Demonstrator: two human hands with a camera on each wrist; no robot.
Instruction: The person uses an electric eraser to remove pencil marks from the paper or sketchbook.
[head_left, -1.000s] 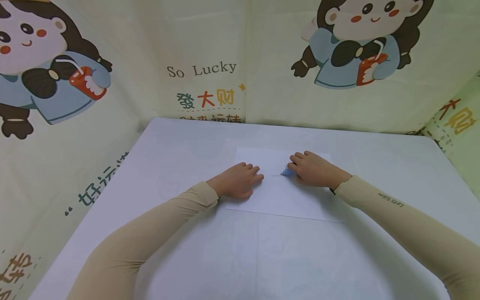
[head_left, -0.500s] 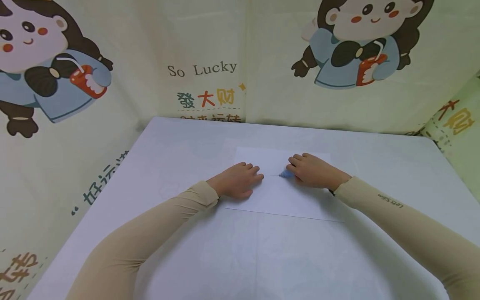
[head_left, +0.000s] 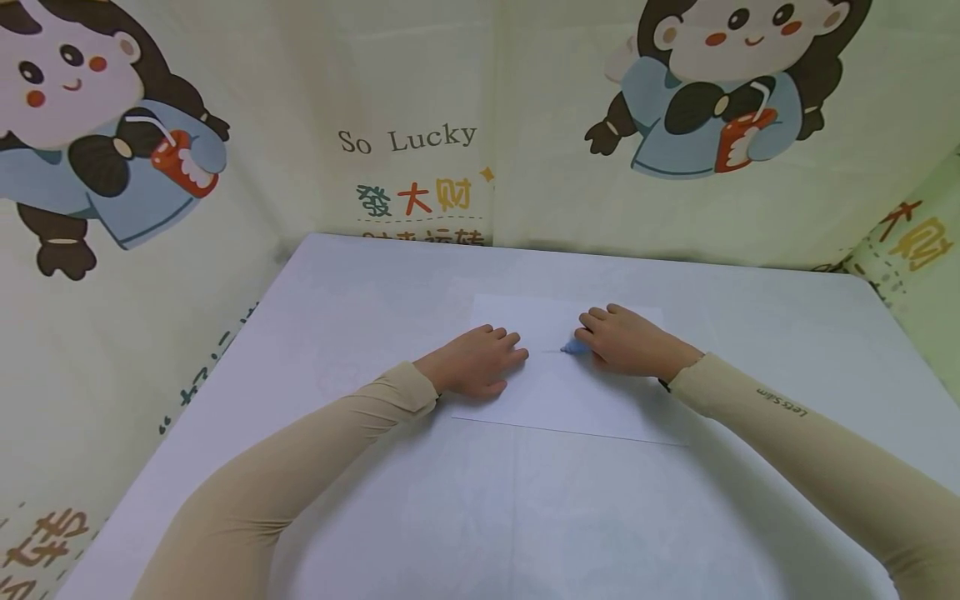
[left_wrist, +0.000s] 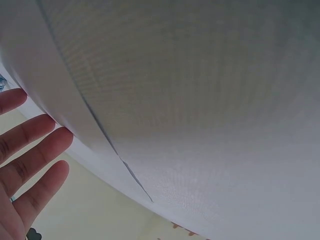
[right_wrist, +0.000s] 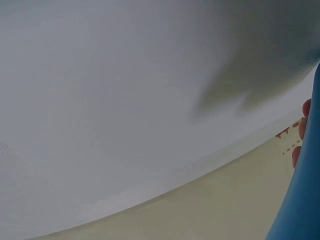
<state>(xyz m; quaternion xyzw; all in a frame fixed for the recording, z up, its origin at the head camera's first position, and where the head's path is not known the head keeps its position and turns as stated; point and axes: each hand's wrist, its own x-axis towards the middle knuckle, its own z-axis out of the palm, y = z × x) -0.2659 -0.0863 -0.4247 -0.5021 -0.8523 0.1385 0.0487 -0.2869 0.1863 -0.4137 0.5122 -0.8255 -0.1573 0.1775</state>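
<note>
A white sheet of paper [head_left: 570,412] lies on the white table. My left hand [head_left: 476,362] rests flat on the sheet's left part, and its straight, spread fingers [left_wrist: 37,155] show in the left wrist view. Over the right part, my right hand [head_left: 630,342] grips a thick blue pen [head_left: 576,346], its pointed tip at the paper. A faint short line [head_left: 551,352] runs left from that tip. The right wrist view has the blue barrel [right_wrist: 302,170] large at the right edge, with a few fingertips [right_wrist: 304,127] behind it; the rest of that hand is out of frame there.
The white table [head_left: 420,508] extends around the sheet on every side. Behind it hangs a pale cloth [head_left: 540,167] printed with cartoon figures and lettering. The cloth also covers the left and right sides.
The pen tip has shifted slightly left and then slightly back right, along with the right hand. My left hand stays in place. The left cloth's print has slid right in the view.
</note>
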